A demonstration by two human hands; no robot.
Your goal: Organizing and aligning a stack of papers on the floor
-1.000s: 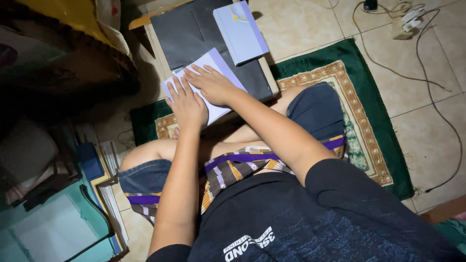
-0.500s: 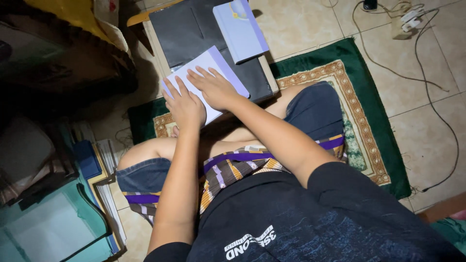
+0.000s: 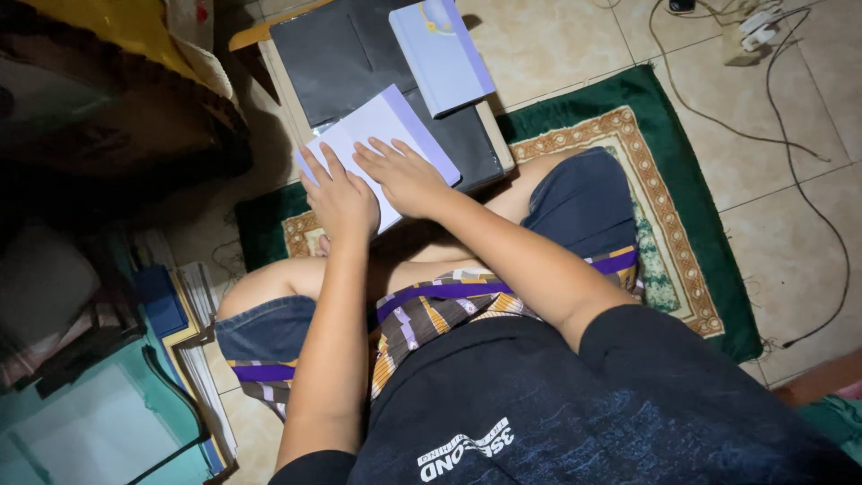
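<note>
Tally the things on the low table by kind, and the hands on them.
Lavender notebooks: 2, an open notebook and a closed notebook
Dark folder: 1
Hands on the open one: 2, left hand, right hand
Total: 5

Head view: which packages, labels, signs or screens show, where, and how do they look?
No package, sign or screen shows.
Pale lavender closed notebook: on the dark low table, small yellow cover mark.
White open notebook: table's near edge, under both hands, purple-edged.
Black shirt: bottom, white printed lettering.
</note>
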